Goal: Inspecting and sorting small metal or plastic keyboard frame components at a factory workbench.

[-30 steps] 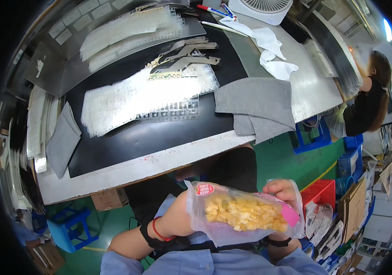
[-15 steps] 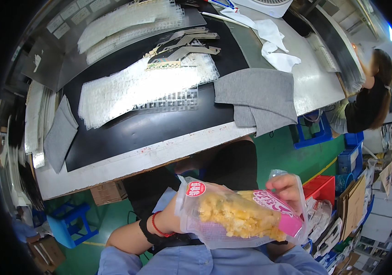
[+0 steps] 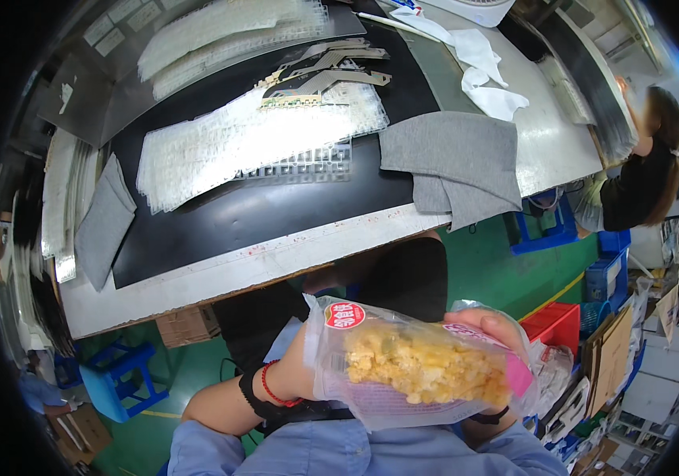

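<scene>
Apparent holding step: the right hand (image 3: 495,324) clamps the transparent food packet (image 3: 419,369), the left hand (image 3: 301,363) has a hidden, indeterminable grip, and the next move likely requires steady support.

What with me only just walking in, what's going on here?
A person holds a clear package of yellow, crumbly-looking food: the right hand grips its right end, the left hand is mostly hidden behind its left end. On the table, translucent sheets lie on a black mat, with a gray cloth to their right.
</scene>
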